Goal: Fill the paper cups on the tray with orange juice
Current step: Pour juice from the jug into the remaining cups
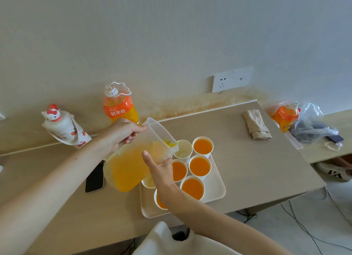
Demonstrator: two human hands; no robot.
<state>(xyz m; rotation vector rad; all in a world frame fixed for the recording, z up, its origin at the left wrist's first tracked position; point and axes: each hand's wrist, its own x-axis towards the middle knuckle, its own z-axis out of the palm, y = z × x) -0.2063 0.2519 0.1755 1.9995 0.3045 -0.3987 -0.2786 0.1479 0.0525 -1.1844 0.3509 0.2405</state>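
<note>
Right hand [160, 171] clasps tilted jug [154, 130] in front, left hand [124, 133] grips its rear; heavy juice [123, 171] may surge past empty twelve-o'clock cup [183, 150].

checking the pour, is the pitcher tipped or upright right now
Tipped: the pitcher leans spout-down over a white-bottomed cup, juice gathered at its lip, left hand gripping, right hand steadying.

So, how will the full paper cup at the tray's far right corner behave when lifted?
The cup is filled nearly to the rim, so it probably spills if tilted. Its paper wall likely dents under a firm squeeze.
</note>
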